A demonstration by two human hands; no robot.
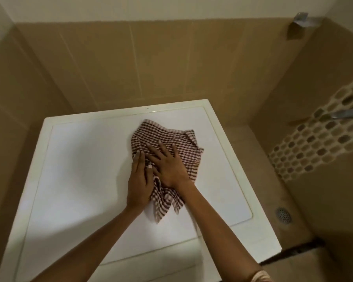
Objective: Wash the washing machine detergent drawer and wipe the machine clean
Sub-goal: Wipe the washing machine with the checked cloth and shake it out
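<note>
Grip: our left hand point(140, 181) and right hand point(170, 166), fingers straight, press flat on the brown-and-white checked cloth point(161, 135).
Risk: bunched up, it may miss the edges of the white washing machine top point(80, 159).

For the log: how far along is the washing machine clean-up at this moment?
Done: nothing can be confirmed, as the detergent drawer is out of view. In hand: wiping the top. The left hand and right hand press flat on the checked cloth, which lies bunched on the white machine top. Left: probably the rest of the top, plus the front and sides, which are not shown.
</note>
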